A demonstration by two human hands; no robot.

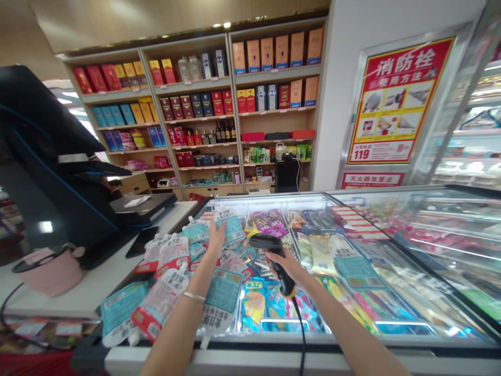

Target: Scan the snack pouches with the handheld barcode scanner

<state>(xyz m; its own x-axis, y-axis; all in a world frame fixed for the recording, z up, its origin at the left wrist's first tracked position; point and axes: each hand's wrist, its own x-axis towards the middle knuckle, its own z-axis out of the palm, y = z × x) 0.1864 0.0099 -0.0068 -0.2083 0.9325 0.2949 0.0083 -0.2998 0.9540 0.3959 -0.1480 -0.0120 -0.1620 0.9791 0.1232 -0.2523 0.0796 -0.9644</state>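
My right hand grips a black barcode scanner by its handle, with the scanner's head pointing left and its cable hanging toward me. In my left hand is a teal-and-white spouted pouch, its printed back with a barcode facing up; some fingers are hidden behind it. Several more pouches lie in a heap around my left forearm, among them a red-and-white pouch, a teal pouch and another teal pouch. A single teal pouch rests apart on the glass, right of the scanner.
Under the glass top of the chest freezer are packaged ice creams. On the counter to the left stand a black checkout terminal, a dark phone-like slab and a pink container. Shelves of boxed goods line the back wall.
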